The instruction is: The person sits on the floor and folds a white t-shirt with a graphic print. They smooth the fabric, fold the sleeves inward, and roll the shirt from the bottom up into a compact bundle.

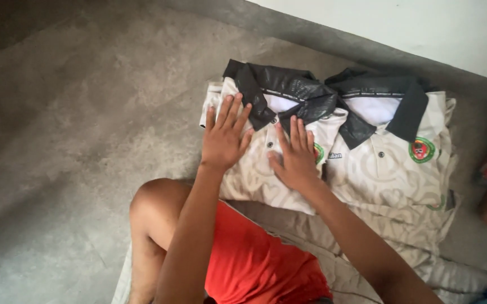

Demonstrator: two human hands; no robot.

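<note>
Nearest, the person's bent knee in red shorts (254, 264) sits on the grey concrete floor (74, 141). Both arms reach forward: the left hand (225, 138) and right hand (297, 157) lie flat, fingers spread, gripping nothing, pressing on a folded cream patterned polo shirt with black collar (254, 180). Just beside it on the right lies a second matching folded shirt (392, 169), with the white wall (423, 28) beyond

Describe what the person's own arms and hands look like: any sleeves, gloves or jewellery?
Both arms are bare as far as the picture shows, with no sleeves in view. The left hand and right hand wear no gloves, and no rings, watch or bracelets show.
</note>
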